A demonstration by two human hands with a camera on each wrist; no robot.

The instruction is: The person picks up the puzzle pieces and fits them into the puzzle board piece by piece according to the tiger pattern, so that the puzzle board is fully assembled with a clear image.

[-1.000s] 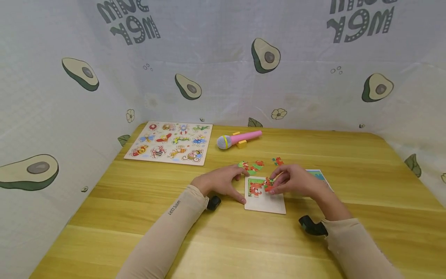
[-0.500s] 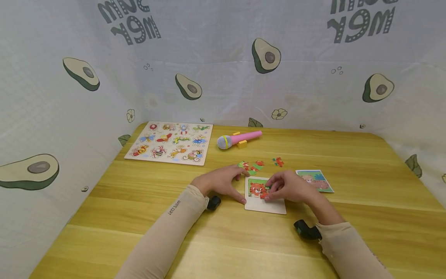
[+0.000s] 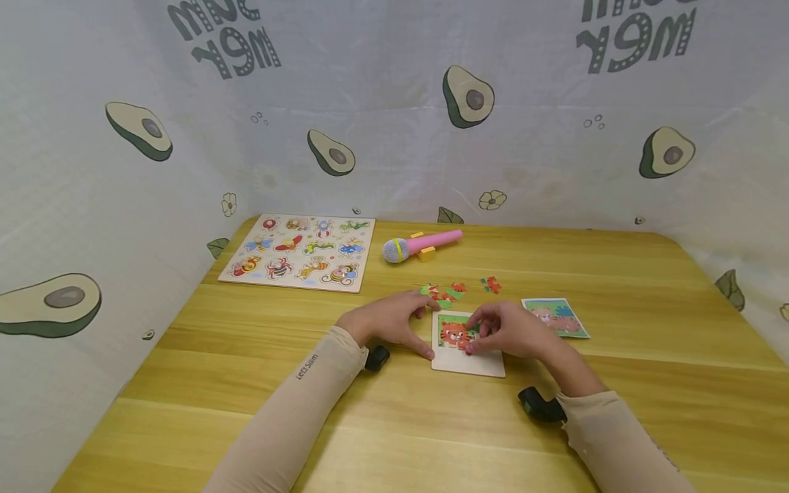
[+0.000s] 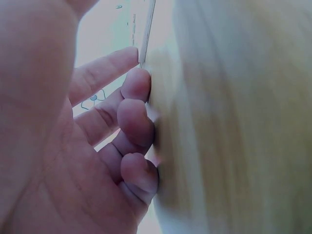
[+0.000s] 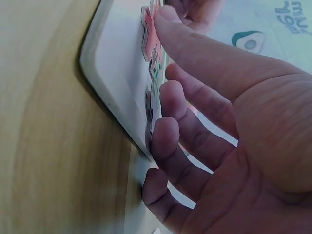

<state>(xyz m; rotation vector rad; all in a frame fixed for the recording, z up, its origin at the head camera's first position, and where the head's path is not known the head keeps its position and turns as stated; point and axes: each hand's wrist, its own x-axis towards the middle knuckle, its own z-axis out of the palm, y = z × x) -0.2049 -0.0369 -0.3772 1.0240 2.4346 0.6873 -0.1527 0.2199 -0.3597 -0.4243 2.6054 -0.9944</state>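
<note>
Right hand [image 3: 513, 330] pinches piece [image 5: 151, 41]; left hand [image 3: 392, 320], fingers apart, touches board [image 3: 466, 364] at left; we advise level pressure (gently).

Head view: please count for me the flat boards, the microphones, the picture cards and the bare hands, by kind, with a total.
Flat boards: 2 (large pale board with colourful bug pictures, small pale squarish puzzle board)
Microphones: 1 (pink microphone with silver head)
Picture cards: 1 (white-bordered rectangular picture card)
Bare hands: 2 (left hand, right hand)
Total: 6
</note>
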